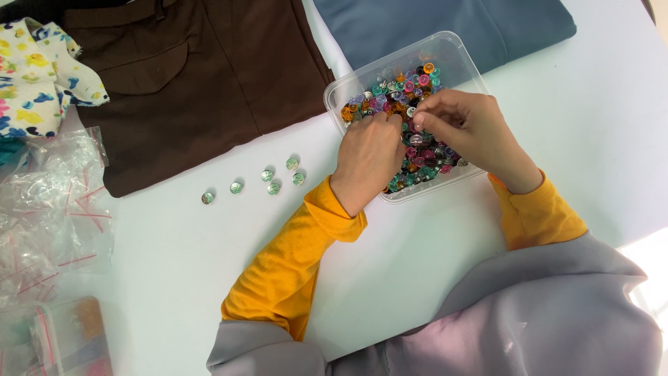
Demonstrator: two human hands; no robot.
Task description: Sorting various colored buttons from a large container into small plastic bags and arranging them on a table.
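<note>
A clear plastic tub (pixel 456 57) on the white table holds many small coloured buttons (pixel 410 87). Both hands reach into it. My left hand (pixel 367 157) rests over the buttons with its fingers curled down among them. My right hand (pixel 467 129) pinches at a small pale button with thumb and forefinger; whether it is lifted free I cannot tell. Several pale green buttons (pixel 268 177) lie in a loose row on the table, left of my left hand. Both arms wear yellow sleeves.
A brown garment (pixel 188 76) lies at the back left and a blue-grey cloth (pixel 445 24) behind the tub. Floral fabric (pixel 35 69) and clear plastic bags (pixel 49 202) sit at the left edge, with a small plastic box (pixel 69 341) near the front left.
</note>
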